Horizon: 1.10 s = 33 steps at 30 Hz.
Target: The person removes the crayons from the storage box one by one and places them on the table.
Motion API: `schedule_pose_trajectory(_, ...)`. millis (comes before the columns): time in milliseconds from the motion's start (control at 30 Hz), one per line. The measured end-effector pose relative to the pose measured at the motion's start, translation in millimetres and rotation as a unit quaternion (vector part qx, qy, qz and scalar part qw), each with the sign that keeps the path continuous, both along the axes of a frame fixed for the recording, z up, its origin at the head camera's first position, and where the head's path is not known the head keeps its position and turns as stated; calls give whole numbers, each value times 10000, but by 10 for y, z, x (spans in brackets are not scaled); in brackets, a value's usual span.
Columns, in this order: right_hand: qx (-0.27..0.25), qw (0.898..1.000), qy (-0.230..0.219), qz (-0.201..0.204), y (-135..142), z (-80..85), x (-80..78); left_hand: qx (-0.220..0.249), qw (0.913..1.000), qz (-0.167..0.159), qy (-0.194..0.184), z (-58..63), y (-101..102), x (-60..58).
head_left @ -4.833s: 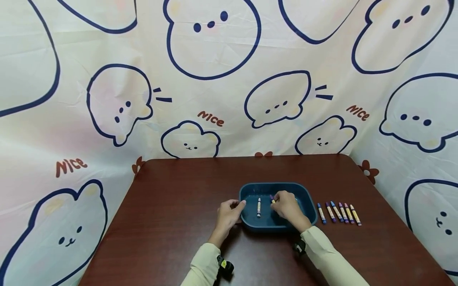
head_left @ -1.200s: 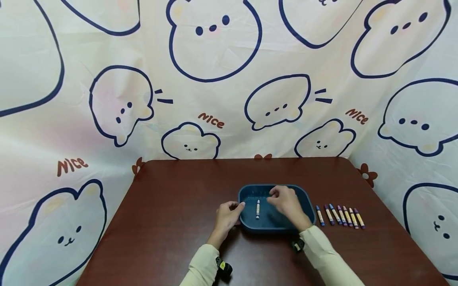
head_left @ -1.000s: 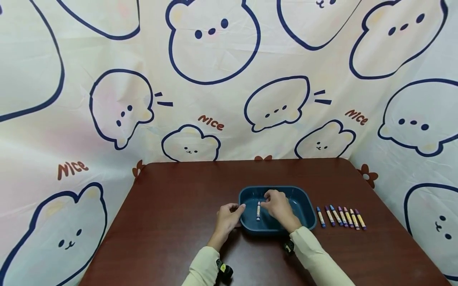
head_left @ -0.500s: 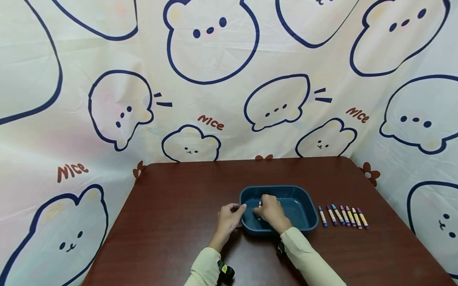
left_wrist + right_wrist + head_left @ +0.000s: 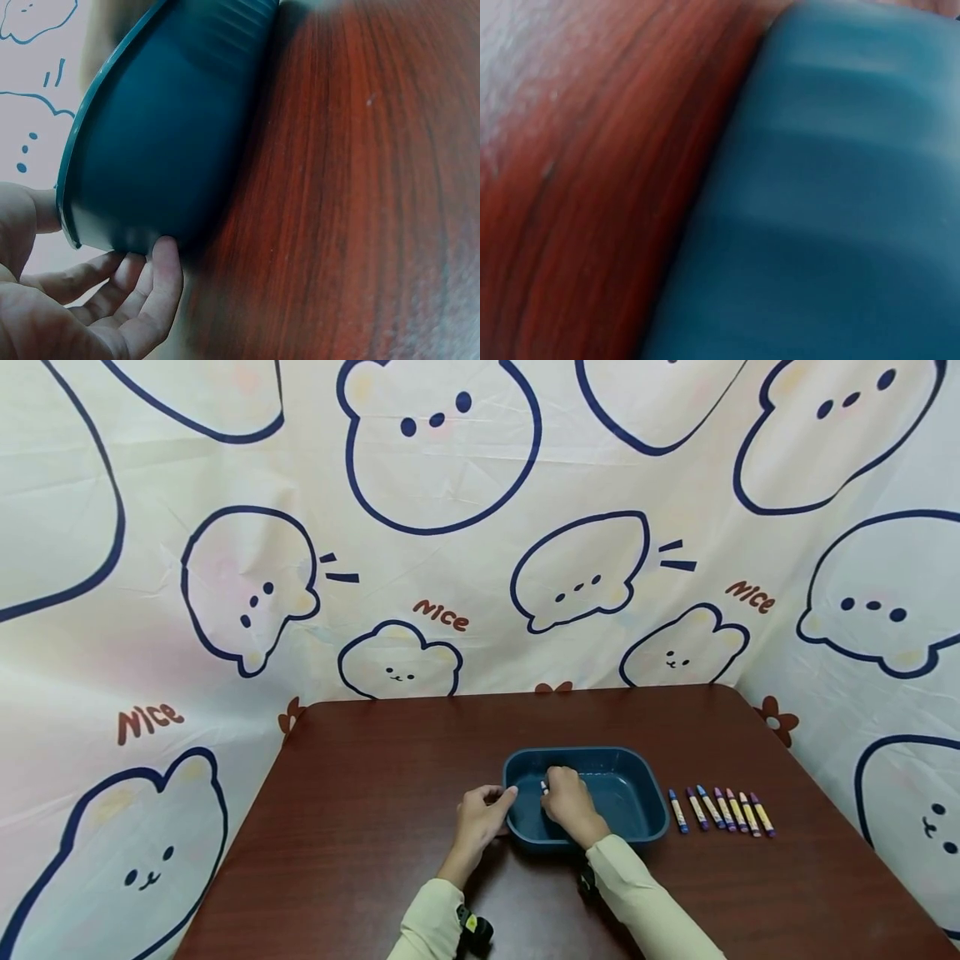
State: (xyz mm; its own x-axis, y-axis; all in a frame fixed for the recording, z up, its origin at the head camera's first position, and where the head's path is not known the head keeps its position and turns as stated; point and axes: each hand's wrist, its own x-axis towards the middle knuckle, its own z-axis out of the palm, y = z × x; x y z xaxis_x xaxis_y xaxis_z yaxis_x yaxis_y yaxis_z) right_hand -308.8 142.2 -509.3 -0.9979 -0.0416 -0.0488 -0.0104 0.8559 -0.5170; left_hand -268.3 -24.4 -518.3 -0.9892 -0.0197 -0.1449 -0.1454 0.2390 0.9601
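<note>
A dark teal plastic tray (image 5: 626, 789) stands on the brown table. My left hand (image 5: 480, 818) holds its left end, thumb over the rim; in the left wrist view the curled fingers (image 5: 161, 292) touch the outer wall. Inside the tray, toward the left, my right hand (image 5: 572, 806) pinches a crayon (image 5: 543, 787). Only the crayon's upper end shows in the head view, the rest lying behind the fingers. The right wrist view has just the blurred tray wall (image 5: 817, 210) and tabletop, without the hand.
Several crayons (image 5: 726, 810) lie side by side in a slanted row on the table, right of the tray. The wooden tabletop (image 5: 375, 777) reaches back to a cartoon-printed cloth (image 5: 480, 568).
Since the oldest frame, a purple-tipped crayon has left the tray and one more lies at the row's right end. My right hand has moved left and taken hold of the other crayon.
</note>
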Motion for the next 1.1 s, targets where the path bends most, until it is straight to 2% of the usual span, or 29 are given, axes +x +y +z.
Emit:
schedule_pose_trajectory(133,-51,10000,-50,6,23,-3,15,115,9999,14,10,-21,18,-2)
schedule_pose_trajectory(433,-391,9984,-275,-315,131,38,64,126,9999,-32,-33,-58,49,16)
schedule_pose_trajectory(667,-324,9988,-29,-363,291,173,103,252,9995,-159,41,-51,10,13)
schedule_pose_trajectory(833,-122,9986,261,-443,439,328,143,148,9998,-153,54,-38,-11,-3)
schedule_pose_trajectory(967,-3,9973,600,-412,597,465,186,123,9999,-117,33,-33,-25,-17)
schedule_pose_trajectory(1100,24,9951,817,-553,825,595,231,137,9998,-131,8,-26,-26,-23)
